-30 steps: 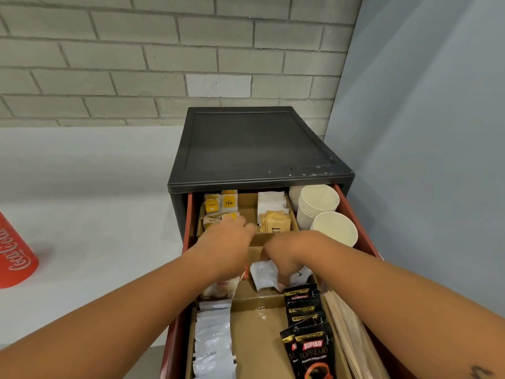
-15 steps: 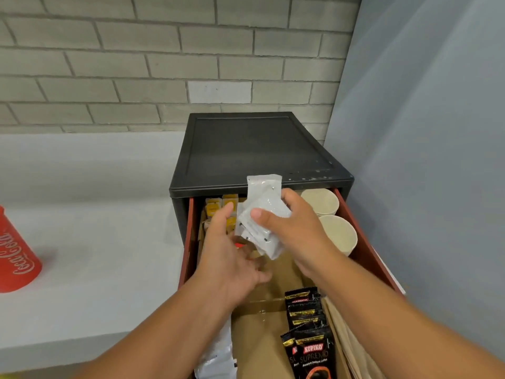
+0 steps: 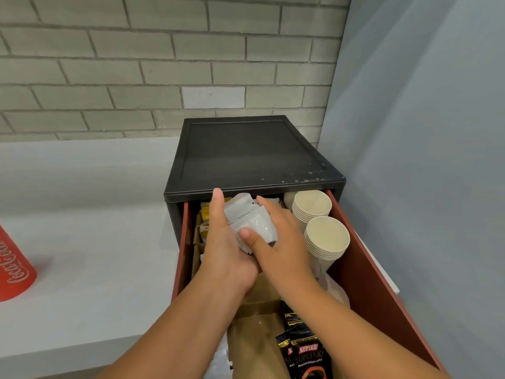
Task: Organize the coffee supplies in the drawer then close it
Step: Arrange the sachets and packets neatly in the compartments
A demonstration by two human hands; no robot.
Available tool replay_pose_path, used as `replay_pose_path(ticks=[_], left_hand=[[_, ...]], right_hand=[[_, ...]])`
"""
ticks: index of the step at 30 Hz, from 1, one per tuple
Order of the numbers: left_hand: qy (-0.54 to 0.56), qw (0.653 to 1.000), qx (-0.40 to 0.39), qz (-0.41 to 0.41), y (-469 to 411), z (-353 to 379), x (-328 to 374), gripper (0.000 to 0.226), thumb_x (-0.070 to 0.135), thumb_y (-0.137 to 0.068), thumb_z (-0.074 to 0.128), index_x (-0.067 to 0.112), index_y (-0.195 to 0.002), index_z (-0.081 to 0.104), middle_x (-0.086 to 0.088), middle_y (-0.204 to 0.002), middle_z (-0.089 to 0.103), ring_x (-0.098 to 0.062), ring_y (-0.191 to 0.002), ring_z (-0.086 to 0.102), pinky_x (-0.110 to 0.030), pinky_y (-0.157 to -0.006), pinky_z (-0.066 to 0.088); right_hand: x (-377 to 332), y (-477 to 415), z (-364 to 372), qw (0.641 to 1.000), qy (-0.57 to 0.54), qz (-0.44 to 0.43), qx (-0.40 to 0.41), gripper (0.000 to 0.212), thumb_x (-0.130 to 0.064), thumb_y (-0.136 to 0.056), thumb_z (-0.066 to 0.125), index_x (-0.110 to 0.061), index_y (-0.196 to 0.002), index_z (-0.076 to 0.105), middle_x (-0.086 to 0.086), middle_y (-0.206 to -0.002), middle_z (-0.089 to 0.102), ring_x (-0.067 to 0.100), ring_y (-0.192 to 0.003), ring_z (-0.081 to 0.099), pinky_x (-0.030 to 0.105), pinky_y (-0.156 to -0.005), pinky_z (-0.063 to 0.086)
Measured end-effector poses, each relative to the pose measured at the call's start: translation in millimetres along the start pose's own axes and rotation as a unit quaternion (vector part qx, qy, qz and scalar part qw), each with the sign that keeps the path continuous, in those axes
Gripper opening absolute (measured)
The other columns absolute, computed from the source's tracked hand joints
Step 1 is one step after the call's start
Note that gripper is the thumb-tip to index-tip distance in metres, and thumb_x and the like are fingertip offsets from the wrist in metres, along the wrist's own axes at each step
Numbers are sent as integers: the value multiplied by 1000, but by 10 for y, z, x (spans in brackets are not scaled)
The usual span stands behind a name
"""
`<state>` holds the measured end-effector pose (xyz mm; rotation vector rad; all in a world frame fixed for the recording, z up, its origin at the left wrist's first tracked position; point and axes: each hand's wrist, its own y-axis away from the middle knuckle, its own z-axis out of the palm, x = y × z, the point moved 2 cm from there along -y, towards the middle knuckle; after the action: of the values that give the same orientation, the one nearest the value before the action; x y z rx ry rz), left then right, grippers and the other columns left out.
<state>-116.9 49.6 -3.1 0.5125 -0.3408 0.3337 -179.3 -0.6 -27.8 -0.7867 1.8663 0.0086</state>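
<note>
The red drawer (image 3: pixel 374 272) stands pulled out of a black cabinet (image 3: pixel 251 157). Above its middle, both hands hold a small bundle of white sachets (image 3: pixel 251 222). My left hand (image 3: pixel 226 253) cups the bundle from below and the left, thumb up along its side. My right hand (image 3: pixel 278 236) grips it from the right, thumb pressed on the front. Yellow tea packets (image 3: pixel 205 213) lie at the drawer's back left. Two stacks of paper cups (image 3: pixel 325 236) stand at the back right. Black Kopiko sachets (image 3: pixel 303 351) lie near the front on the cardboard liner (image 3: pixel 257 343).
A red Coca-Cola container (image 3: pixel 13 272) stands on the white counter (image 3: pixel 90 258) at the far left. A brick wall runs behind the cabinet and a grey-blue wall closes the right side. More white packets (image 3: pixel 221 359) show under my left forearm.
Both hands reached into the middle compartment, then my right hand lifted the white sachets. Now my left hand has joined it and both hold the bundle lower, over the drawer.
</note>
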Motion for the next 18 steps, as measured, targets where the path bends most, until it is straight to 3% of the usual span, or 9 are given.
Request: replay_pose_path(ticks=[2,5,8,14,18], left_hand=[[2,1000,6,-3,-20,-4,13,59,65,-77,56,18,-113,59,-10,-106,63,-25,-104,62,-40,-83,54],[-21,1000,17,-10,-39,1,0,52,60,-81,54,17,-110,60,-9,-89,64,-21,-82,64,-33,-57,55],[-17,1000,24,-10,-33,24,-4,37,46,-87,53,16,-106,61,-9,-84,63,-20,-77,63,-32,-57,52],[20,999,-1,-25,-11,86,-10,31,32,-89,50,8,-102,64,-14,-84,67,-25,-77,65,-33,-59,52],[44,998,-15,-30,-6,99,-18,31,23,-92,40,4,-100,63,-18,-78,67,-30,-70,67,-35,-54,58]], right_hand=[[-20,32,9,1000,-23,-14,-4,51,-27,-89,59,-33,-136,42,-19,-117,38,-9,-103,42,14,-92,42],[-57,63,20,998,-53,-27,-10,54,-24,-80,46,-32,-134,45,-20,-116,35,-14,-105,41,7,-83,46],[-85,72,18,996,-57,-63,12,46,-22,-80,46,-43,-121,46,-27,-113,33,-19,-112,34,2,-83,44],[-154,54,-35,989,-132,-53,44,28,-23,-80,53,-51,-77,56,-32,-115,40,-13,-114,40,24,-93,50],[-191,35,-70,977,-209,-10,41,24,-28,-83,54,-52,-83,53,-31,-106,53,-4,-108,53,30,-87,54]])
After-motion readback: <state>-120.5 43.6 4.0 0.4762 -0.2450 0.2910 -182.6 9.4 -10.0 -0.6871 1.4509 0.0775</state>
